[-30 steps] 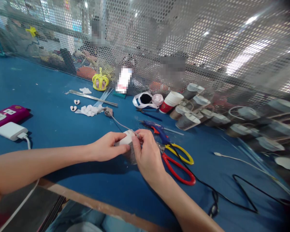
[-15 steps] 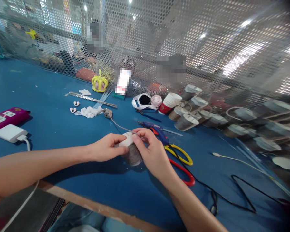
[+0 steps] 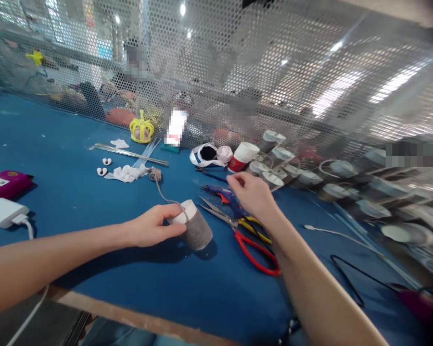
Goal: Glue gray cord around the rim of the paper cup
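Observation:
My left hand (image 3: 149,226) pinches the white rim of a paper cup (image 3: 199,231) wrapped in grey cord-like material, tilted just over the table. A loose grey cord (image 3: 161,193) runs from the cup's rim to a small ball of cord (image 3: 154,174). My right hand (image 3: 253,196) hovers over a blue glue gun (image 3: 220,191), fingers curled with the tips together; whether anything is between them is hidden. Below that hand lie scissors (image 3: 254,257) with red and yellow handles, blades partly apart.
Several grey-wrapped cups (image 3: 272,179) crowd the right, beside a stack of paper cups (image 3: 246,153). A yellow crown (image 3: 142,129) and a phone (image 3: 175,126) stand near the mesh screen (image 3: 202,62). A magenta device (image 3: 10,185) and white charger (image 3: 7,213) lie left.
My right hand has left the cup and moved up and right over the glue gun, uncovering the scissors' blades. My left hand keeps the cup, now tilted. The view has shifted slightly.

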A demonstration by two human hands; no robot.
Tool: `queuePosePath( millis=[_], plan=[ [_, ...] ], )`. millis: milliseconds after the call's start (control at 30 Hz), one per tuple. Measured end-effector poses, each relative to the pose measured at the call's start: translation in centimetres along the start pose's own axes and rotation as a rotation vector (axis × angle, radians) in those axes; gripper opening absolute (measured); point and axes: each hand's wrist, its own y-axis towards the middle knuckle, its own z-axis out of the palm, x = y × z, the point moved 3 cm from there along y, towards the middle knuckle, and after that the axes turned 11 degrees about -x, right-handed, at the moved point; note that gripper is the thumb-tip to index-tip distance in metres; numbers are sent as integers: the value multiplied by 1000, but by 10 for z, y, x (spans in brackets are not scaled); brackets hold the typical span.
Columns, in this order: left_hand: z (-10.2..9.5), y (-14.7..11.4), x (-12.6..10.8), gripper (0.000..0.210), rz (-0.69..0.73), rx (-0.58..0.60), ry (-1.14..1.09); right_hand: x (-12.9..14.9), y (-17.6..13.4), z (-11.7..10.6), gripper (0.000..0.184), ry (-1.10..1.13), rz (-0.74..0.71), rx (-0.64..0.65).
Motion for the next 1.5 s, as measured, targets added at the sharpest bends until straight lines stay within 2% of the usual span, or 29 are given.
queuePosePath(
  millis=[100, 200, 267, 367, 467, 567, 633, 700, 800, 967, 1100, 1267, 1400, 1500],
  plan=[
    [0, 1, 1, 13, 36, -13, 58, -35, 4, 15, 25, -109, 95, 152],
    [-1, 0, 2, 12, 33, -13, 103, -52, 3, 35, 22, -127, 165, 302],
    [-2, 1, 1, 12, 37, -18, 125, -56, 3, 45, 26, -102, 209, 337],
    [-5, 2, 1, 12, 43, -30, 148, -57, 6, 51, 28, -16, 273, 301],
    [-7, 3, 3, 12, 53, -39, 154, -54, 2, 40, 23, 145, 316, 205],
    [-9, 5, 5, 13, 80, -46, 149, -44, -11, 15, 20, 342, 312, 101],
    [-10, 6, 6, 14, 91, -51, 136, -33, -25, -4, 18, 469, 295, 86],
    [-11, 6, 8, 15, 100, -62, 129, -21, -42, -19, 24, 618, 278, 125],
    [-11, 7, 11, 15, 107, -73, 128, -4, -66, -28, 22, 639, 225, 199],
    [-11, 8, 14, 16, 93, -58, 120, 5, -88, -20, 23, 440, 226, 267],
    [-11, 8, 15, 14, 58, -53, 93, 9, -91, -22, 29, 298, 136, 242],
    [-11, 8, 14, 14, 51, -58, 76, 14, -90, -31, 19, 131, -165, 155],
    [-11, 8, 15, 14, 58, -53, 65, 9, -95, -27, 26, -6, -404, 71],
    [-11, 8, 14, 15, 74, -59, 71, 5, -99, -23, 24, -1, -461, 52]
  ],
)
